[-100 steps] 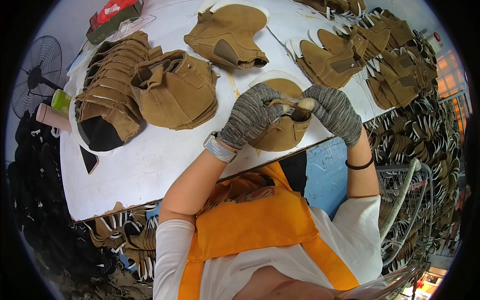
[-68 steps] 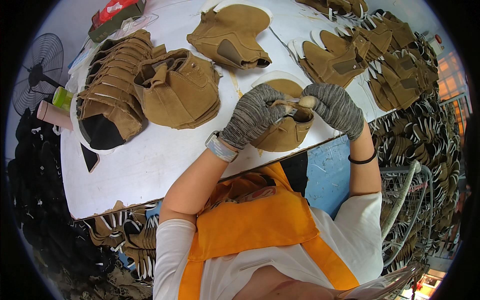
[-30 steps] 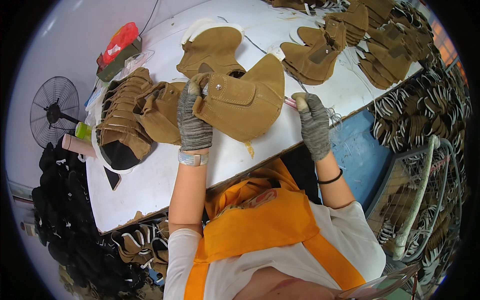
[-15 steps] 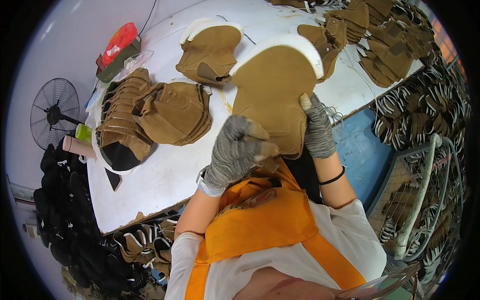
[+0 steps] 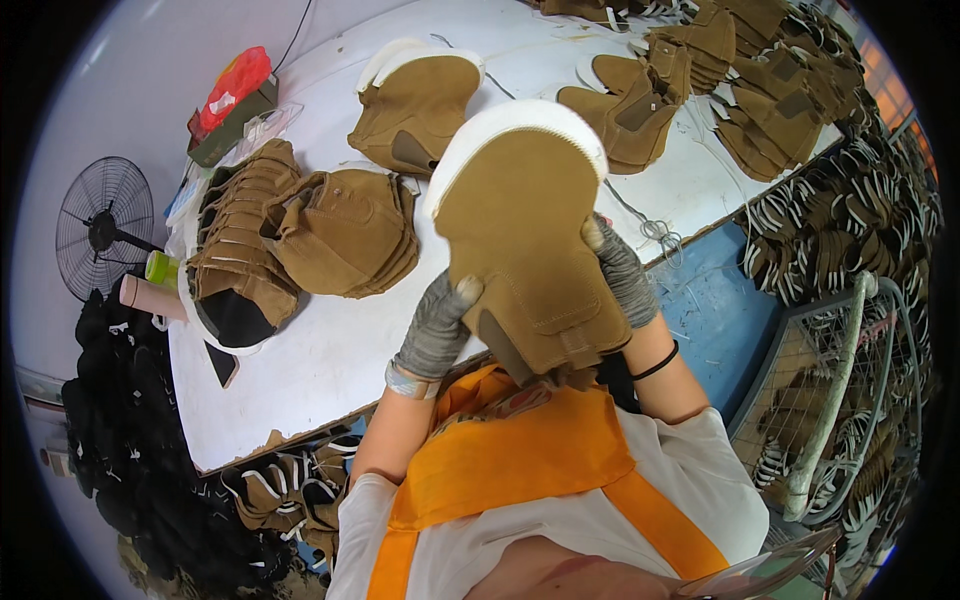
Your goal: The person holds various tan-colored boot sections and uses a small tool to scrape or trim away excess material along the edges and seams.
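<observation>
Both my hands wear grey knit gloves with bare thumb tips. Between them I hold up a brown suede shoe upper point(image 5: 520, 215) with a white rim around its rounded top end. My left hand point(image 5: 437, 322) grips its left edge, thumb on the front face. My right hand point(image 5: 622, 270) grips the opposite edge the same way; most fingers of both hands are hidden behind the piece. Stitched lines and a small tab show on its lower part. Just beyond it on the table lies a small pile of similar uppers point(image 5: 412, 112).
On the white table point(image 5: 330, 345) stand more stacked uppers point(image 5: 345, 232) at the left and further piles point(image 5: 765, 110) at the far right. A black fan point(image 5: 103, 232), a box with a red bag point(image 5: 232, 105) and a phone point(image 5: 222, 364) are leftward. A wire cart point(image 5: 820, 400) stands at the right.
The shoe upper has moved left and nearer to me, showing its stitched lower part. My left hand has shifted from its lower front to its left edge.
</observation>
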Tool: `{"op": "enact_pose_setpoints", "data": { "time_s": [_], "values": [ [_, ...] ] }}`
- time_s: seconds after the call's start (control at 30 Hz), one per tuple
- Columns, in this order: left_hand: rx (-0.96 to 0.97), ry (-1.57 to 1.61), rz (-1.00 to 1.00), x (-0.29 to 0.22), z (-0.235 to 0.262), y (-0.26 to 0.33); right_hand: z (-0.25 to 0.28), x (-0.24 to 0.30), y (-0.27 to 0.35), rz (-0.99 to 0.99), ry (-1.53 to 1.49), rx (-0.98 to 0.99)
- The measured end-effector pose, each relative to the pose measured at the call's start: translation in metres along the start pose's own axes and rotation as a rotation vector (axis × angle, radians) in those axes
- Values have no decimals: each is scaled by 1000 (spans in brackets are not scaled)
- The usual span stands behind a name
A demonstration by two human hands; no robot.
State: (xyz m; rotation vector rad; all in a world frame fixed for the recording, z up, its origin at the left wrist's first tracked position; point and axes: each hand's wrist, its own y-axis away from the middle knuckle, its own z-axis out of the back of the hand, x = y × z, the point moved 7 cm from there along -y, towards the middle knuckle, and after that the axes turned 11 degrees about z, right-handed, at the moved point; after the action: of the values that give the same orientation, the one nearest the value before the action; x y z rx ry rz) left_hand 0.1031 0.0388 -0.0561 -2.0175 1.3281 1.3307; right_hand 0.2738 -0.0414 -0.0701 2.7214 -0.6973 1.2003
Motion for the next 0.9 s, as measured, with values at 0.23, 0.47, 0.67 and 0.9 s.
{"op": "enact_pose_setpoints", "data": {
  "time_s": [0.23,0.47,0.67,0.9],
  "values": [
    [-98,-115,-234,-57,6,51,-107,-9,-16,-108,-144,164],
    [-324,286,-571,-162,61,110,-179,-30,-115,1066,1155,737],
    [-447,305,-539,-166,188,87,-226,-76,-182,577,1587,708],
    [-658,-273,-465,-137,191,85,-148,-116,-180,897,1695,757]
  ]
}}
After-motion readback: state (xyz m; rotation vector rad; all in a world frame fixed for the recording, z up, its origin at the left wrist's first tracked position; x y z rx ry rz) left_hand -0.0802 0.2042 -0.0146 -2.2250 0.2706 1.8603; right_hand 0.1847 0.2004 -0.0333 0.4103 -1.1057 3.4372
